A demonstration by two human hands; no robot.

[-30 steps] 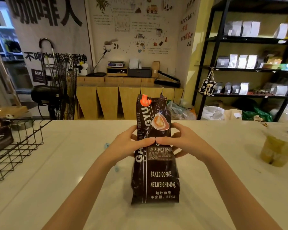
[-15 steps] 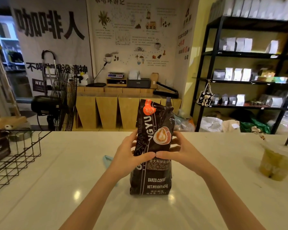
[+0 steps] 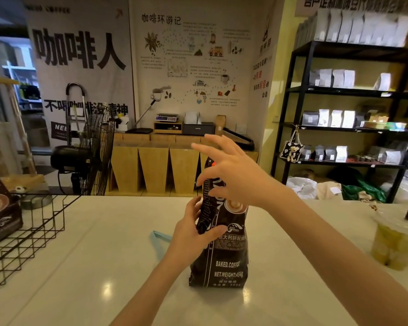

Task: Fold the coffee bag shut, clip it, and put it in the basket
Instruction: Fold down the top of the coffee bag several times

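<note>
A dark brown coffee bag with white lettering stands upright on the white counter, its top still unfolded. My left hand grips the bag's left side at mid height, thumb across the front. My right hand hovers at the bag's top with fingers spread, covering the upper part; whether it touches the bag is unclear. A light blue clip lies on the counter just left of my left hand, partly hidden by it. The black wire basket sits at the counter's left edge.
Another dark coffee bag stands inside the basket. A plastic cup of greenish drink with a straw sits at the right. Behind the counter are a black fan, wooden cabinets and black shelves with pouches.
My right hand has let go of the bag's middle and risen to its top with fingers spread. The left hand stays on the bag's side. The camera has tilted upward.
</note>
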